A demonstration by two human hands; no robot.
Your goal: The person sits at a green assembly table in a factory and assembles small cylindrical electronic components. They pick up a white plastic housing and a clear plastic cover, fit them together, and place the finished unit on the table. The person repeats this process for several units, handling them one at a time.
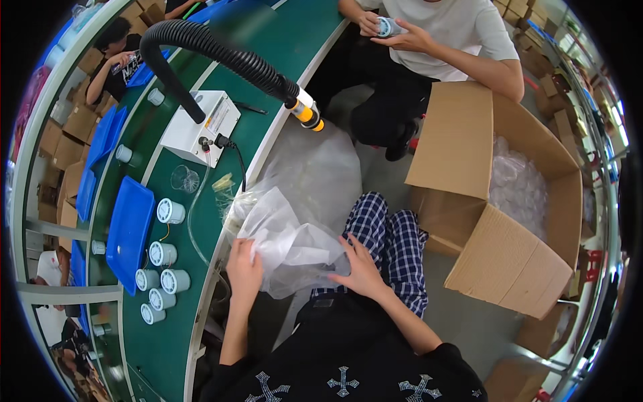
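A large clear plastic bag (301, 171) hangs beside the bench edge, its crumpled mouth in front of my lap. My left hand (245, 271) is at the bag's left rim, fingers curled against the film; the grip is partly hidden. On the other side of the mouth, my right hand (365, 271) has its fingers and thumb apart, touching or close to the plastic. Several light-blue cylindrical parts (175, 281) stand on the green bench to my left. Near them lies a clear plastic cup-shaped piece (185, 178).
A white box-shaped machine (201, 127) with a black corrugated hose (228, 50) stands on the bench (161, 362). Blue trays (130, 231) lie farther left. An open carton (462, 141) of clear plastic pieces is at my right. Opposite, a co-worker (462, 33) holds a light-blue part.
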